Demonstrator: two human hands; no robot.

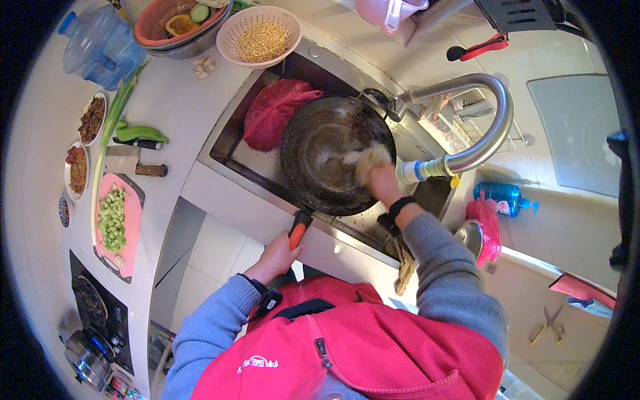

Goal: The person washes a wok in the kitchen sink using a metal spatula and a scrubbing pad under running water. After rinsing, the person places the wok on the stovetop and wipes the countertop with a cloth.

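Observation:
A dark wok [325, 155] rests tilted over the sink [240, 170], its inside wet. My left hand [275, 260] is closed around the wok's black and orange handle [298, 231]. Inside the wok, at its right side, my right hand [385, 184] presses a pale scrubber [369, 160] against the metal; both are blurred, and the scrubber's exact kind is unclear. The curved steel faucet [500, 120] reaches over from the right, its nozzle [410, 171] just beside my right hand. Behind the wok, a red plastic bag [275, 112] sits in the sink.
Left on the counter are a cleaver [122, 159], a green pepper [141, 133] and a pink cutting board [134, 220] with chopped green vegetable [112, 217]. A colander of beans [262, 42] stands by the sink's far corner. To the right are a blue soap bottle [500, 199] and a metal bowl [470, 236].

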